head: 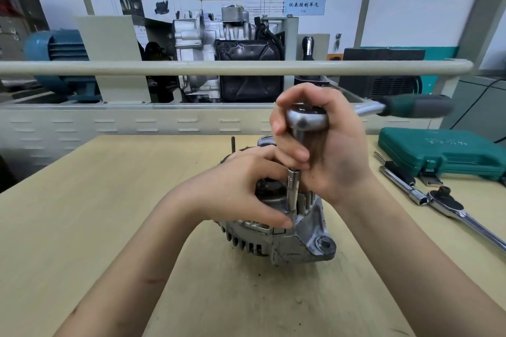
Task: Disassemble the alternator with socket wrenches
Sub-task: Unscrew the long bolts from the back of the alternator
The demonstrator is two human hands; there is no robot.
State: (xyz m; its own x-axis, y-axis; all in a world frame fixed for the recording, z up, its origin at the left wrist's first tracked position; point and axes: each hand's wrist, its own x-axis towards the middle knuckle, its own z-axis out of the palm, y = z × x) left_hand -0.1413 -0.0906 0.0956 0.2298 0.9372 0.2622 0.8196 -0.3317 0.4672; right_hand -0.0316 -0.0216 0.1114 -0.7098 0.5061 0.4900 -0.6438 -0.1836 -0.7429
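My left hand (241, 186) pinches the alternator (284, 230), right hand (325, 145) wraps the ratchet (306, 117) head, socket (292, 190) standing straight down on the bolt.

Bright, even overhead lighting; soft shadows. Wide-angle bowing at edges bends the far cream metal rail (232, 67). The green-handled chrome ratchet wrench (405, 107) shows motion blur.
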